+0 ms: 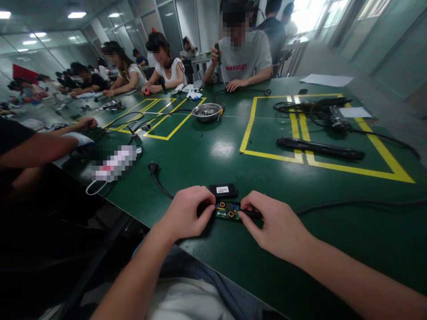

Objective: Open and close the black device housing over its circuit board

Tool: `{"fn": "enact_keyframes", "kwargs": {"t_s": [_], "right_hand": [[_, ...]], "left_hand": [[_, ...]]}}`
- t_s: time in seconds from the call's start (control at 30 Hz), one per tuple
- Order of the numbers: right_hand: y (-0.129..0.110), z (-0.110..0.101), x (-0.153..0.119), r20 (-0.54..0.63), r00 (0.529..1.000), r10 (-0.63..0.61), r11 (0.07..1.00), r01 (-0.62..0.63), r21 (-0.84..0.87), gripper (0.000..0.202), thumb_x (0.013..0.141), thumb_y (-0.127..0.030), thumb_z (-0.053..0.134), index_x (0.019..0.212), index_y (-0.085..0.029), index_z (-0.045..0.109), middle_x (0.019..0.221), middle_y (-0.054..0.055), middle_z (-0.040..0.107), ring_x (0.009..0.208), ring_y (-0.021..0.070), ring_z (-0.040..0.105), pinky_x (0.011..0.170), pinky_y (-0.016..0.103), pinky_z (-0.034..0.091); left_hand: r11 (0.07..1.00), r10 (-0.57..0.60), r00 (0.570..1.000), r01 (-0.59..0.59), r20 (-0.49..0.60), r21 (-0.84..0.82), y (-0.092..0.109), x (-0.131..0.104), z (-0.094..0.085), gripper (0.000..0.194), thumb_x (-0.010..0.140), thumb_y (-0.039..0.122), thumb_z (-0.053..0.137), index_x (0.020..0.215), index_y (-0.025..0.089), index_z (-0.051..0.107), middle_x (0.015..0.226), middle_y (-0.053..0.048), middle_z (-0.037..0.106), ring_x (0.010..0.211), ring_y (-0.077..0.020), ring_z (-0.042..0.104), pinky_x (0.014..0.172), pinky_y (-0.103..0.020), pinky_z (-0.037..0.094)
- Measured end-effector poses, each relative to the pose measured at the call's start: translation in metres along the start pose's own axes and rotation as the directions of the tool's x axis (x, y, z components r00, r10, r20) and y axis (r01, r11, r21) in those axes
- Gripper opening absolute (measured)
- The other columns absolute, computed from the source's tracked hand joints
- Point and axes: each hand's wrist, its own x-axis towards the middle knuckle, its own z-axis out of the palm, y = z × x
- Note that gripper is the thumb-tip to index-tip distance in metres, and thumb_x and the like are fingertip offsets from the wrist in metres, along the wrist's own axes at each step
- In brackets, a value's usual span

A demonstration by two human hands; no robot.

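A small black case with a green circuit board (227, 210) lies open on the table in front of me. Copper-coloured ring coils and other small parts show on the board. My left hand (188, 213) is closed, its thumb and fingers pinching the left end of the case. At the opposite end, my right hand (271, 222) pinches the case where a black cable joins; the exact contact is partly hidden by the fingers. Just behind the case lies its black cover (223, 190) with a white label. A black plug (153, 168) on a cord leads toward my left hand.
On the green table (213, 166), a metal bowl (207, 112) stands farther back. A black tube-like part (320, 149) and a cabled device (338, 119) lie right, among yellow tape. A power strip (116, 162) is left. Across the table, a person holds a screwdriver (220, 62).
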Motion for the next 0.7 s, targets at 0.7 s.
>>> {"fn": "enact_keyframes", "kwargs": {"t_s": [0.7], "right_hand": [[-0.0018,-0.0016,0.0030,-0.033,0.999,0.016,0.998,-0.015,0.054,0.017,0.100,-0.017,0.052,0.087,-0.024,0.059,0.081,0.001,0.065,0.068,0.0183,0.064,0.062,0.031,0.046]], "left_hand": [[0.997,0.017,0.999,-0.019,-0.037,-0.071,-0.0044,-0.0007,0.0020,0.014,0.098,0.015,0.065,0.085,0.019,0.069,0.088,-0.005,0.071,0.078,-0.0184,0.067,0.070,-0.031,0.051]]}}
